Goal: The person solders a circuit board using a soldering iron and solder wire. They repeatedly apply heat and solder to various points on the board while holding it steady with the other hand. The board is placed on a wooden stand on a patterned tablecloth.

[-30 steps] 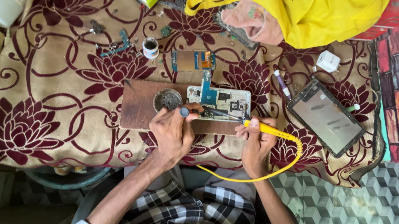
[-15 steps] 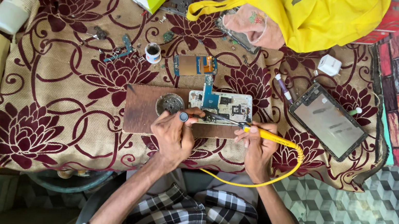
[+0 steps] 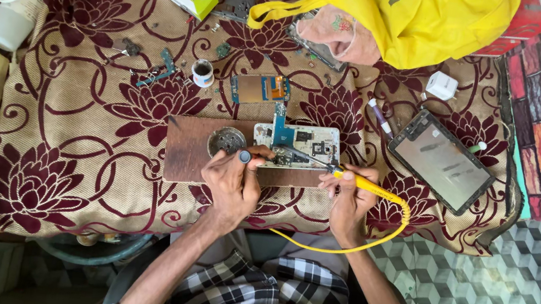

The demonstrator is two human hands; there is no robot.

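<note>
Both hands have stayed put: left hand (image 3: pixel 232 180) pinches a small tool, right hand (image 3: pixel 347 197) grips the yellow soldering iron (image 3: pixel 368 186), tip still on the circuit board (image 3: pixel 296 145).

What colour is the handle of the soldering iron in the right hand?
Yellow, with a matching yellow cord; the soldering iron in the right hand shows clearly in the head view.

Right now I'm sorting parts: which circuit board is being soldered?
The white-framed board on the wooden block, under the yellow soldering iron; the orange-and-blue board lies untouched beyond.
</note>
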